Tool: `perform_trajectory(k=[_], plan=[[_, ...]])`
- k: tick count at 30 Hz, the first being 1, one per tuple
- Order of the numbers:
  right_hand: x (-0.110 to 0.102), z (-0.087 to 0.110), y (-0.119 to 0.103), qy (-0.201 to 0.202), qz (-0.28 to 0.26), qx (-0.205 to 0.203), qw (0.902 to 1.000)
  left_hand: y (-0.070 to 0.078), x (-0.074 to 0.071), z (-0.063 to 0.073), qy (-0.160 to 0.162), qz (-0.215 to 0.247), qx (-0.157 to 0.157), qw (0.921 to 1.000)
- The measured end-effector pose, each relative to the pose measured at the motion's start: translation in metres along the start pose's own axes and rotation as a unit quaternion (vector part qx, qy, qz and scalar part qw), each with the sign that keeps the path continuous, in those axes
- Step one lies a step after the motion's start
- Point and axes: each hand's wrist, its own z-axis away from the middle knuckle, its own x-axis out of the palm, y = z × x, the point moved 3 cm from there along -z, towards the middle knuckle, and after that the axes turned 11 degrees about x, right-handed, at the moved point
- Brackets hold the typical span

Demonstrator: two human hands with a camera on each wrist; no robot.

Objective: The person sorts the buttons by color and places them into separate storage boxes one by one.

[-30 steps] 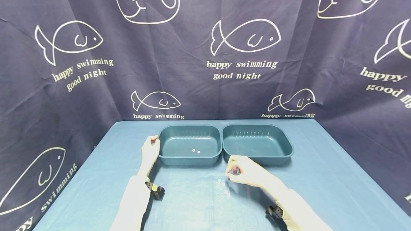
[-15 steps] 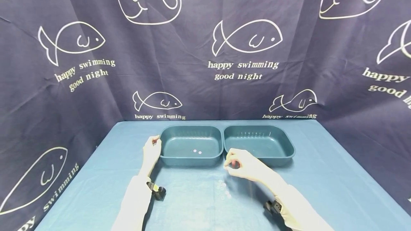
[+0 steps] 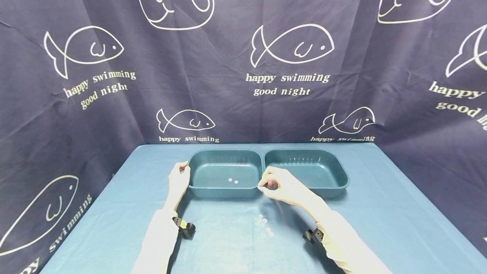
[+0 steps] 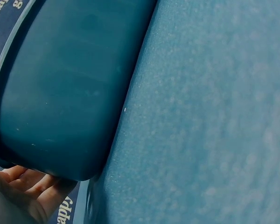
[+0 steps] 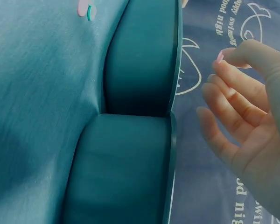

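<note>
Two dark teal plastic bins stand side by side in the head view, the left bin (image 3: 217, 192) and the right bin (image 3: 328, 191). At the outer end of the left bin, my left hand (image 3: 179, 179) holds its wall, fingers (image 4: 39, 186) bent against it in the left wrist view. My right hand (image 3: 287, 187) is over the front corner where the bins meet. Its thumb and index finger pinch a small pink disc (image 5: 220, 57), while the other fingers are loosely bent. Two small pale discs (image 3: 233, 181) lie inside the left bin.
Several small pale and pink discs (image 3: 264, 226) lie on the blue cloth (image 3: 224, 240) in front of the bins. Behind the table hangs a dark curtain (image 3: 236, 126) with white fish drawings. Each wrist wears a small black camera (image 3: 186, 228).
My right hand has risen from above the loose discs, moving forward and left to the left bin's near right corner. The left hand stays at the bin's outer end.
</note>
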Motion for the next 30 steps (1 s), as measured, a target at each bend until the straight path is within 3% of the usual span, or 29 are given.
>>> perform_trajectory(k=[16, 30], plan=[[0.009, -0.03, -0.005, -0.006, -0.007, -0.002, 1.0, -0.001, 0.0, 0.001, 0.004, -0.01, -0.001, 0.9999], [0.015, -0.048, -0.005, -0.011, 0.038, 0.002, 0.9992, -0.001, -0.001, -0.001, 0.011, -0.003, -0.001, 0.9999]])
